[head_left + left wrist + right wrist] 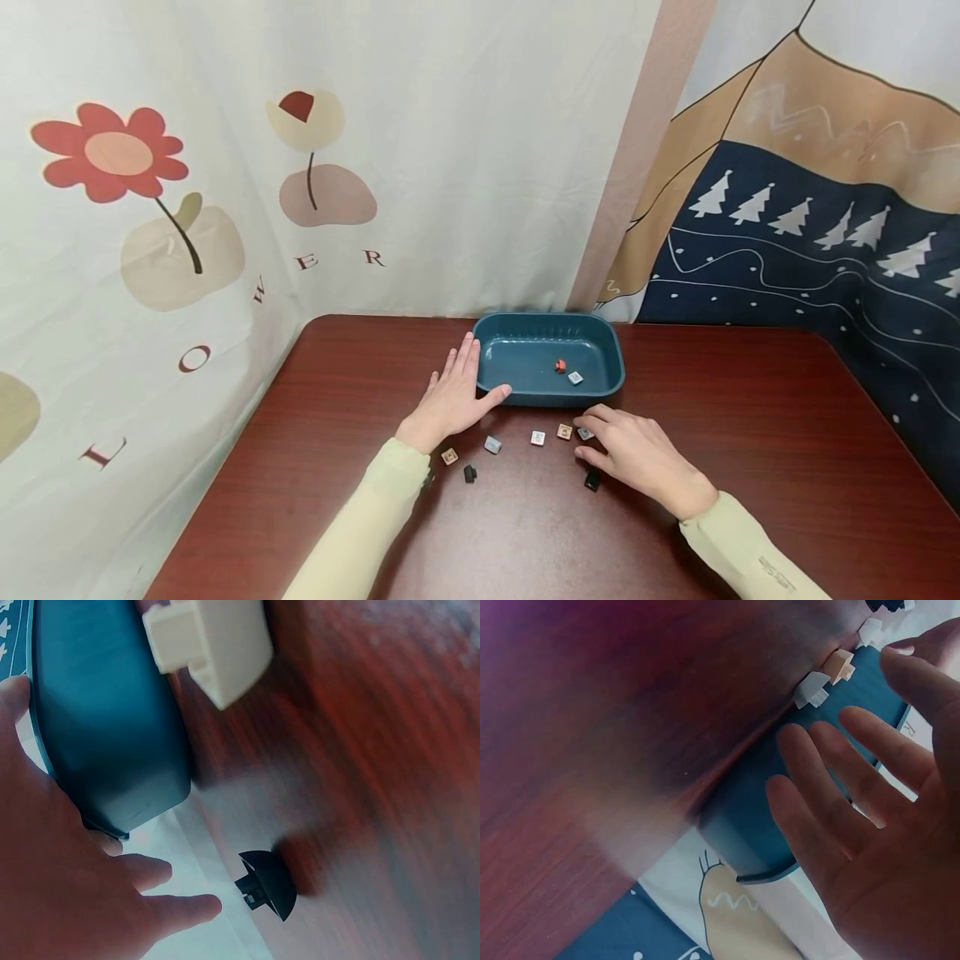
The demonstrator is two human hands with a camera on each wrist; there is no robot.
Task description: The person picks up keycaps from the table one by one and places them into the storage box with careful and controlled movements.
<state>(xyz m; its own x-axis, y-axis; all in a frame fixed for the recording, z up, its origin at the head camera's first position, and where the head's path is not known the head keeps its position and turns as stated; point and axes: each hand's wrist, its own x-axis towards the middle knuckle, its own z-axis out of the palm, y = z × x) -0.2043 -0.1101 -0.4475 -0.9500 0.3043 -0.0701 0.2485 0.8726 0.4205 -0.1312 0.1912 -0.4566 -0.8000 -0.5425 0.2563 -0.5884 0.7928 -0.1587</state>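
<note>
A teal plastic bin (551, 400) stands at the table's far edge, with a small orange piece (560, 366) and a white piece (576, 378) inside. My left hand (452, 396) rests against the bin's left end, fingers extended and thumb spread along the front rim. In front of the bin, my right hand (630, 450) reaches over a grey-white piece (585, 433), fingers bent and spaced apart. The right wrist view shows nothing pinched between them. Beside that piece lie a tan piece (565, 432) and a white piece (537, 437), both with printed tops.
More small pieces lie left: a pale grey one (492, 445), a tan one (450, 456) and a black one (470, 473). Another black piece (592, 480) sits below my right hand. A printed curtain (450, 167) hangs behind the brown table (750, 417).
</note>
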